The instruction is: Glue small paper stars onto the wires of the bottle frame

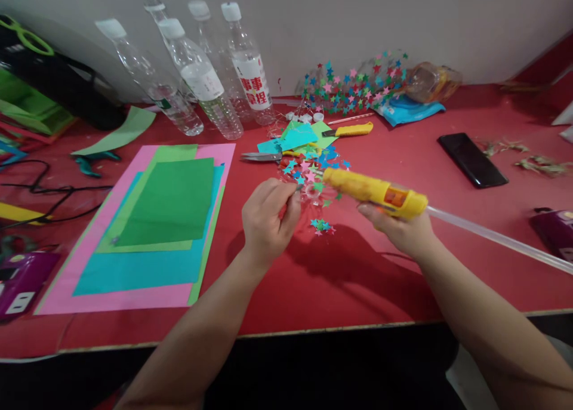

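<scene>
My right hand [400,228], centre-right of the frame, is wrapped around the yellow glue gun [373,192], nozzle pointing left. My left hand [268,219], mid-frame, pinches something small between thumb and fingers; what it is I cannot tell. Paper stars [313,168] lie just above. Coloured sheets [152,231] fill the left.

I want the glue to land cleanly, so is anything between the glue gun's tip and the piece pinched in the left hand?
Nothing visible: the glue gun tip points straight at the left hand, with loose paper stars lying below.
</scene>
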Motion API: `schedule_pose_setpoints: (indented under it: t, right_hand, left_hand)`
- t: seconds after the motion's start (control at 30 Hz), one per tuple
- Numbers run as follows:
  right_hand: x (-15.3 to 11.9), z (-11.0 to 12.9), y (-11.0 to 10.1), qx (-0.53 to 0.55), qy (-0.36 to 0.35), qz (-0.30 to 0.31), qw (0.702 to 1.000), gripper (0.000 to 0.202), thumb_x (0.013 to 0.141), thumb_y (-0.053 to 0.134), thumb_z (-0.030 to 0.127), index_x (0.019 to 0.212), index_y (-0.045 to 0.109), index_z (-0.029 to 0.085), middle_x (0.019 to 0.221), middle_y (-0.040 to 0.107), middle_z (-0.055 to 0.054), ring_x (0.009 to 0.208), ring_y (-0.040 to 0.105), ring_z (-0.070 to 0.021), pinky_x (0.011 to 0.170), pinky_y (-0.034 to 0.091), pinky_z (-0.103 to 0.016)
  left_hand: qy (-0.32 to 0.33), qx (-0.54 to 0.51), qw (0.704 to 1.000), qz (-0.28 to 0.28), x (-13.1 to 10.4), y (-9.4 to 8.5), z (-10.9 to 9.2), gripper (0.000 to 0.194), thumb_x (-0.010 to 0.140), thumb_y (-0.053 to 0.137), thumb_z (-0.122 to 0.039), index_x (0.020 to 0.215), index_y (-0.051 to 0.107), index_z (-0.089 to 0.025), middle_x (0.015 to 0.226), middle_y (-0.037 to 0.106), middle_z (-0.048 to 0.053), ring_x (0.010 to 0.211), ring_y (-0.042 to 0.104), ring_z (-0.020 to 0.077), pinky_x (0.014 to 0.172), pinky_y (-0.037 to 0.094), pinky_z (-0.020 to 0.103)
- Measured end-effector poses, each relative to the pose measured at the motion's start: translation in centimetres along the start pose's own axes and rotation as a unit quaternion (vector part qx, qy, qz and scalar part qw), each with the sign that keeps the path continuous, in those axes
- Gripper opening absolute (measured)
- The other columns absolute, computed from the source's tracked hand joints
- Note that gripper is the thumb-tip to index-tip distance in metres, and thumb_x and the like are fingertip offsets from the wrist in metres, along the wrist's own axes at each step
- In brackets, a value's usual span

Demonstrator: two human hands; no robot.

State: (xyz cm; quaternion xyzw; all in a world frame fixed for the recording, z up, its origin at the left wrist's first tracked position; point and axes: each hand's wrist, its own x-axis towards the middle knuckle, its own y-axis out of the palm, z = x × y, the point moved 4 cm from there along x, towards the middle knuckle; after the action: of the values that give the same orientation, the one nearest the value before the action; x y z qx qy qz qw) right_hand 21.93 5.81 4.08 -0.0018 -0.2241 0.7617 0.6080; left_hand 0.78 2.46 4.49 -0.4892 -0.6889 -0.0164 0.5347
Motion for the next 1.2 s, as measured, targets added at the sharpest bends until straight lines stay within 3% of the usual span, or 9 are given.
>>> schedule_pose_setpoints:
  t: [0.13, 0.33, 0.5, 0.63, 0.77, 0.87, 0.93, 1.03, 1.2]
  right_hand:
    - [1.2, -1.5, -1.6, 0.116, 0.072, -0.105, 0.985, 0.023, 0.081, 0.063, 0.041, 0.071, 0.062, 0.021, 0.066, 0.06, 0.0, 0.05, 0.049, -0.0093, 0.048, 0.043, -0.025]
    - [3.5, -5.3, -3.5, 0.176, 0.168, -0.15, 0.958, 0.021, 0.06, 0.065, 0.016, 0.08, 0.064, 0.018, 0.083, 0.067, 0.0, 0.051, 0.05, -0.0058, 0.046, 0.039, -0.02]
    - [4.3, -8.2, -4.2, -0.102, 0.268, -0.102, 0.953, 0.024, 0.079, 0.056, 0.037, 0.073, 0.064, 0.015, 0.068, 0.068, -0.008, 0.058, 0.062, -0.0166, 0.053, 0.044, -0.027]
    - [4.5, -8.6, -4.2, -0.41, 0.3, 0.02, 0.861, 0.05, 0.088, 0.045, 0.058, 0.08, 0.066, 0.013, 0.087, 0.071, -0.018, 0.082, 0.068, -0.0278, 0.062, 0.044, -0.031]
    - [3.9, -7.1, -3.7, -0.528, 0.271, 0.085, 0.8, 0.061, 0.092, 0.033, 0.062, 0.082, 0.069, 0.013, 0.091, 0.072, -0.019, 0.086, 0.068, -0.03, 0.061, 0.042, -0.032]
    - [3.2, -4.2, -3.3, -0.556, 0.181, -0.018, 0.811, 0.051, 0.089, 0.045, 0.059, 0.073, 0.066, 0.016, 0.07, 0.069, -0.013, 0.07, 0.066, -0.0251, 0.058, 0.04, -0.031]
    - [2.2, -1.3, -2.2, -0.478, -0.01, -0.102, 0.872, 0.032, 0.089, 0.054, 0.046, 0.075, 0.063, 0.018, 0.065, 0.066, -0.005, 0.061, 0.062, -0.0173, 0.057, 0.042, -0.028]
    - [-0.2, 2.1, 0.7, -0.283, -0.309, -0.036, 0.907, 0.004, 0.088, 0.058, 0.023, 0.086, 0.06, 0.02, 0.074, 0.068, -0.001, 0.065, 0.063, -0.0122, 0.064, 0.05, -0.024]
    - [-2.0, 3.1, 3.0, -0.222, -0.403, 0.032, 0.888, 0.016, 0.085, 0.061, 0.008, 0.099, 0.059, 0.015, 0.089, 0.07, -0.008, 0.082, 0.065, -0.0156, 0.073, 0.055, -0.028]
  left_hand:
    - [-0.115, -0.083, 0.99, 0.002, -0.1, 0.1, 0.6, 0.015, 0.093, 0.049, -0.022, 0.082, 0.059, -0.018, 0.068, 0.055, -0.001, 0.063, 0.051, 0.0107, 0.061, 0.041, 0.024]
    - [-0.24, -0.229, 0.943, 0.006, -0.4, 0.5, 1.3, 0.018, 0.091, 0.048, -0.021, 0.075, 0.057, -0.018, 0.065, 0.055, -0.002, 0.06, 0.051, 0.0091, 0.056, 0.039, 0.022]
    - [-0.277, -0.31, 0.907, 0.071, -0.6, 1.1, 0.4, 0.02, 0.088, 0.047, -0.018, 0.07, 0.055, -0.018, 0.059, 0.05, -0.003, 0.054, 0.045, 0.0077, 0.052, 0.036, 0.021]
    - [-0.308, -0.365, 0.868, 0.141, -0.6, 1.7, -0.5, 0.021, 0.087, 0.045, -0.019, 0.068, 0.053, -0.018, 0.056, 0.048, -0.003, 0.051, 0.042, 0.0071, 0.049, 0.033, 0.021]
    - [-0.342, -0.399, 0.831, 0.18, -0.8, 2.1, -0.7, 0.02, 0.084, 0.045, -0.021, 0.066, 0.053, -0.018, 0.053, 0.046, -0.003, 0.049, 0.04, 0.0071, 0.047, 0.028, 0.022]
    - [-0.365, -0.434, 0.798, 0.202, -1.1, 2.4, -0.6, 0.02, 0.082, 0.047, -0.024, 0.063, 0.052, -0.017, 0.053, 0.044, -0.004, 0.048, 0.038, 0.0064, 0.047, 0.026, 0.022]
    - [-0.38, -0.461, 0.77, 0.223, -1.3, 2.7, -0.7, 0.02, 0.08, 0.049, -0.024, 0.061, 0.05, -0.017, 0.053, 0.045, -0.004, 0.047, 0.037, 0.0057, 0.047, 0.025, 0.022]
    - [-0.408, -0.492, 0.728, 0.247, -1.5, 3.0, -0.8, 0.019, 0.076, 0.051, -0.025, 0.059, 0.048, -0.017, 0.053, 0.046, -0.004, 0.046, 0.035, 0.0052, 0.046, 0.021, 0.023]
    - [-0.423, -0.502, 0.693, 0.298, -1.6, 3.2, -1.3, 0.018, 0.076, 0.05, -0.023, 0.06, 0.049, -0.016, 0.053, 0.045, -0.004, 0.046, 0.034, 0.0052, 0.046, 0.02, 0.024]
